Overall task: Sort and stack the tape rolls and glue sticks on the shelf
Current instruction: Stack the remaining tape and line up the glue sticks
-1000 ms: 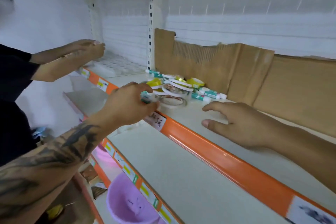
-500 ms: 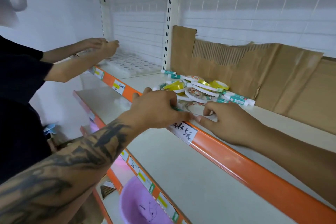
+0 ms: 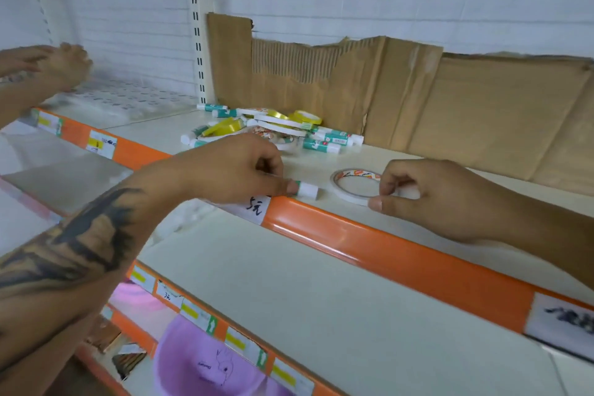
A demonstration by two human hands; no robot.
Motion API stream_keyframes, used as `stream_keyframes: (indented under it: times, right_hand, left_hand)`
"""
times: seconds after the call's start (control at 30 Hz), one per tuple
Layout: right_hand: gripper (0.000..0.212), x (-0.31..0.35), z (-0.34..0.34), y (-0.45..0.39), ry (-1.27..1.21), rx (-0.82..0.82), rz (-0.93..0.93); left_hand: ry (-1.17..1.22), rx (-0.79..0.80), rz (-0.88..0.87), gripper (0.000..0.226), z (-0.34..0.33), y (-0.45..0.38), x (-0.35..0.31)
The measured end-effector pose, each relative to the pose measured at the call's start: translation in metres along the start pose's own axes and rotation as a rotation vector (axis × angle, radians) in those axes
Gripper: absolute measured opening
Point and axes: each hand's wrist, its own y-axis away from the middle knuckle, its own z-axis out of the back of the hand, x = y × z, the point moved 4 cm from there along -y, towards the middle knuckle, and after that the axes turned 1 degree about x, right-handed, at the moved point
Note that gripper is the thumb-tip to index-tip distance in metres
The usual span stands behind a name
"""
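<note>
Lying flat, glue stick points white cap toward tape roll.

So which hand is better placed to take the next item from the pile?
Probably left. The left hand lies just in front of the pile; the right hand is farther aside, holding a tape roll.
</note>
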Motion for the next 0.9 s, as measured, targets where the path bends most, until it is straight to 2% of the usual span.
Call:
stream_keyframes:
  times: [0.1,0.3,0.4,0.5,0.7,0.9]
  right_hand:
    - [0.05,-0.02,0.014,0.031,-0.001,-0.002,-0.072]
    - [0.036,-0.048,0.044,0.093,-0.008,-0.058,-0.172]
    - [0.039,-0.067,0.065,0.132,-0.004,-0.106,-0.224]
    - [0.039,-0.091,0.09,0.18,0.013,-0.162,-0.272]
    - [0.038,-0.145,0.137,0.296,0.046,-0.192,-0.381]
    - [0.032,-0.211,0.178,0.412,0.08,-0.246,-0.535]
  left_hand:
    - [0.047,0.052,-0.094,0.026,-0.013,-0.013,-0.02]
    - [0.008,0.114,-0.238,0.011,-0.049,-0.028,-0.076]
    - [0.091,0.094,-0.295,0.007,-0.063,-0.031,-0.113]
    - [0.171,0.064,-0.322,0.007,-0.084,-0.035,-0.161]
    - [0.207,0.046,-0.402,0.022,-0.142,-0.036,-0.274]
    - [0.259,0.062,-0.499,0.012,-0.204,-0.026,-0.403]
